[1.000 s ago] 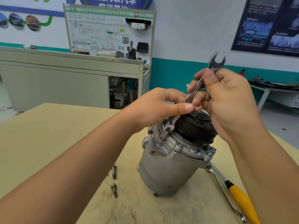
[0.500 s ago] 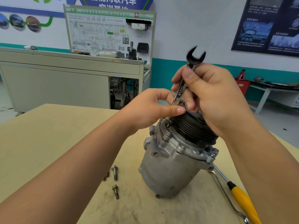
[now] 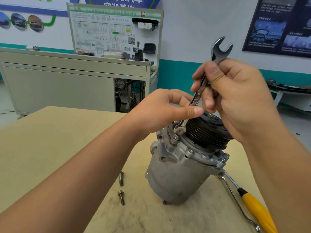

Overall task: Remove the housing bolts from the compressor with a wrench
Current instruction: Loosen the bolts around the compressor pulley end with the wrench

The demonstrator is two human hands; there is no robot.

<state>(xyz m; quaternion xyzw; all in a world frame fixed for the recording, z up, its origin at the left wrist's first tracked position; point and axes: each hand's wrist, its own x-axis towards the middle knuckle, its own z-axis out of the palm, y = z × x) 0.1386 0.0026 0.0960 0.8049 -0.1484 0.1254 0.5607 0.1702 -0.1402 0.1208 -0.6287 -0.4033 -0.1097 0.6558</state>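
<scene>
Over the table point(image 3: 50, 140), left hand point(image 3: 159, 111) and right hand point(image 3: 239, 95) pinch the wrench point(image 3: 197, 97) set on a compressor point(image 3: 176, 174) bolt point(image 3: 175, 138).

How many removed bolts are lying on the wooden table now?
2. One short steel bolt lies left of the grey metal compressor; the other lies just nearer the camera. More may hide behind the left forearm.

wrench point(image 3: 197, 95) bright polished steel, compressor housing point(image 3: 175, 175) matt grey cast metal, pulley point(image 3: 207, 132) matt black, ribbed, tabletop point(image 3: 50, 140) smooth pale wood, smudged, screwdriver handle point(image 3: 257, 211) glossy yellow plastic
</scene>
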